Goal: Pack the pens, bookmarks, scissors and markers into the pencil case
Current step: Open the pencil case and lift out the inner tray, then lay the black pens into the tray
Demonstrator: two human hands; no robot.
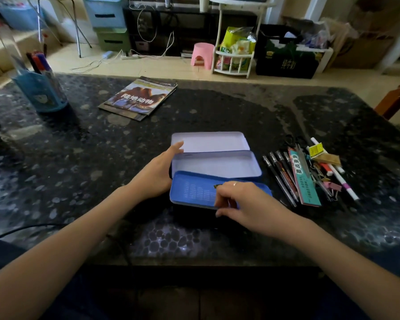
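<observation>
Both hands on the case [215, 166], mid-table. L hand [158, 169] grips its left end, thumb up by the open lid's corner. R hand [239, 200] has fingers curled over the blue tray [194, 191] at the case's near edge, pinching its front rim; ring on one finger. Case lies open, white inside, nothing in it.

Right of case, close but not touching: pens [281, 175] in a row, bookmark [304, 179] just beside them, scissors [297, 146] on top w/ handles at the far end, markers [340, 177] on the outer side, binder clips [333, 187] mixed in.

Far left: blue pen cup [41, 91] near the table [79, 158] edge. Books [138, 98] lie beyond the case, well apart. Bare table between case and books, also left of L hand. Near edge sits just under the forearms. Pink stool [202, 55] on floor past the far edge.
</observation>
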